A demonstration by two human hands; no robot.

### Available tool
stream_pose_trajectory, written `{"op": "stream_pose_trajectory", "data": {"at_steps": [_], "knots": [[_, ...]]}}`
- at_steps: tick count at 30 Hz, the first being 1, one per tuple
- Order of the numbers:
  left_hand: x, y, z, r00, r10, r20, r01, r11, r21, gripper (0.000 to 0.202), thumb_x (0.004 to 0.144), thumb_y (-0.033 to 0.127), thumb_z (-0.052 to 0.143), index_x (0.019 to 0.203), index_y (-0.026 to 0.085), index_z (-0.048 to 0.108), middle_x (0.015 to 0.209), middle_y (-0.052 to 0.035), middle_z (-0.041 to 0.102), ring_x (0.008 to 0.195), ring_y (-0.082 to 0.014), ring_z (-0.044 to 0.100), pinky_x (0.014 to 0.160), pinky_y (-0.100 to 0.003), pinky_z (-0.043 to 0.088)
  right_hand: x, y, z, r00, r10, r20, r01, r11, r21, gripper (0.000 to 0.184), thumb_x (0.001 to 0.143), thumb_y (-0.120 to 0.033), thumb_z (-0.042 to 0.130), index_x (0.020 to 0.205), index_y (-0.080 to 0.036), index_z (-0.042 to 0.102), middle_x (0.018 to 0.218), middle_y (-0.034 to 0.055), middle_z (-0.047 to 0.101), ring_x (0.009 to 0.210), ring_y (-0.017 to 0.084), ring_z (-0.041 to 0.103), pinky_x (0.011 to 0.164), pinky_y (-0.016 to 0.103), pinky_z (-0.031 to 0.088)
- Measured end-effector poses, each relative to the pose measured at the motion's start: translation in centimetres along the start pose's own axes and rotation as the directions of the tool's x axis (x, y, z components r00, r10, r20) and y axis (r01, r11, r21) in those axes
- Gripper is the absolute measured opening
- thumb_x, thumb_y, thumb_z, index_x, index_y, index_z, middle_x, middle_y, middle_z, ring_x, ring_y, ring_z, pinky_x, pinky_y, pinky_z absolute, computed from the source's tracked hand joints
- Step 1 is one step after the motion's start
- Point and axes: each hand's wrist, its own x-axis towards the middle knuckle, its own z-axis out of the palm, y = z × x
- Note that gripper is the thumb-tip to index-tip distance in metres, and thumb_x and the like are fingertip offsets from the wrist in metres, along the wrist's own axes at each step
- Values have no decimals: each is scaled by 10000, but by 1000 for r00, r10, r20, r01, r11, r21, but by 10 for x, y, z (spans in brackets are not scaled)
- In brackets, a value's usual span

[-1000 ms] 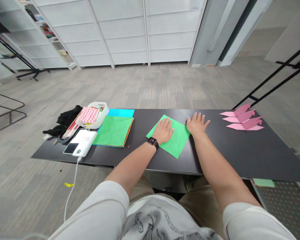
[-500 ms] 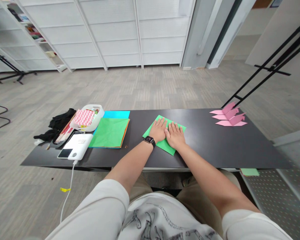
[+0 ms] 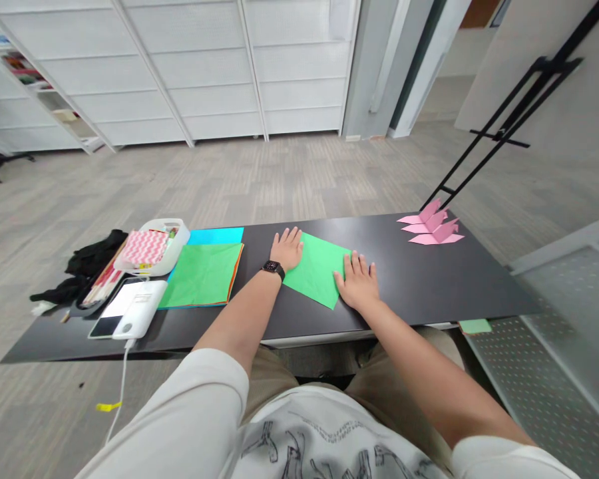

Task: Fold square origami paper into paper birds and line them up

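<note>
One black table (image 3: 429, 286) spans the middle of the frame. On it are two hands, the left hand (image 3: 287, 247) and the right hand (image 3: 359, 287), and one watch (image 3: 273, 268). At centre lies one green sheet (image 3: 319, 266), and left of centre one paper stack (image 3: 202, 274). Far left are one white basket (image 3: 172, 256), one power bank (image 3: 140, 318) and one black cloth (image 3: 92, 253). At right are three or four pink folds (image 3: 432, 227), whose overlap blurs the count. At lower right is one green scrap (image 3: 475, 326).

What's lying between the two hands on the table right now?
In the head view, only the single green sheet lies flat on the black table between the left hand and the right hand; both hands touch its edges.
</note>
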Motion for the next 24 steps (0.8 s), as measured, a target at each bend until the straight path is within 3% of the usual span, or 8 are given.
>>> {"op": "stream_pose_trajectory", "data": {"at_steps": [5, 9, 11, 14, 16, 19, 22, 24], "knots": [[6, -7, -2, 999, -48, 18, 48, 999, 14, 651, 1116, 449, 221, 1714, 242, 375, 1811, -80, 290, 1678, -336, 252, 1348, -666, 178, -16, 3, -6, 1000, 6, -8, -6, 1000, -22, 780, 1095, -572, 244, 1734, -127, 290, 1810, 184, 230, 1678, 380, 226, 1339, 667, 166], [4, -6, -3, 999, -39, -6, 39, 999, 14, 638, 1118, 450, 232, 1706, 260, 393, 1807, -74, 305, 1671, -336, 265, 1346, -669, 182, -46, 47, -9, 997, -83, -9, 82, 996, -30, 756, 1084, -574, 271, 1722, -174, 349, 1804, 145, 277, 1674, 374, 242, 1345, 654, 175], [3, -6, -4, 999, -38, -13, 38, 999, 14, 632, 1122, 446, 234, 1704, 260, 396, 1804, -73, 313, 1668, -336, 272, 1345, -667, 191, -58, 83, -15, 997, 63, -38, -64, 997, -32, 728, 1087, -528, 252, 1695, -160, 408, 1792, 150, 312, 1655, 413, 277, 1328, 701, 176], [1, -6, -7, 999, -21, -24, 22, 1000, 10, 627, 1125, 432, 255, 1720, 265, 358, 1811, -63, 293, 1664, -344, 279, 1339, -669, 210, -68, 129, -28, 913, 370, -171, -368, 929, 40, 751, 1074, -433, 231, 1627, 28, 445, 1711, 301, 394, 1605, 483, 345, 1292, 706, 273], [-1, -5, -11, 998, 42, -48, -42, 999, 14, 612, 1121, 394, 288, 1721, 294, 356, 1817, -28, 278, 1674, -326, 257, 1352, -652, 193, -67, 135, -37, 901, 337, -273, -317, 941, 117, 723, 1063, -374, 239, 1614, 45, 446, 1660, 301, 465, 1599, 427, 376, 1302, 604, 336], [-5, -4, -17, 976, 212, -43, -212, 977, 15, 578, 1123, 374, 317, 1691, 332, 417, 1798, 32, 325, 1696, -261, 204, 1386, -578, 135, -64, 97, -44, 937, 107, -333, -53, 985, 167, 654, 1077, -409, 292, 1602, -97, 528, 1628, 208, 539, 1576, 346, 420, 1312, 531, 360], [-7, -2, -19, 950, 309, 41, -308, 951, -20, 560, 1141, 401, 274, 1652, 317, 487, 1745, 41, 434, 1685, -241, 241, 1388, -531, 145, -63, 25, -38, 957, -183, -225, 215, 969, 125, 602, 1097, -469, 349, 1558, -184, 611, 1642, 156, 545, 1565, 337, 433, 1324, 522, 337], [-8, -2, -19, 944, 319, 85, -317, 948, -37, 555, 1144, 411, 274, 1629, 304, 521, 1720, 26, 476, 1662, -252, 301, 1377, -532, 184, -65, -18, -32, 953, -266, -147, 279, 957, 81, 580, 1109, -510, 365, 1563, -253, 618, 1652, 125, 544, 1561, 371, 432, 1332, 604, 280]]}}
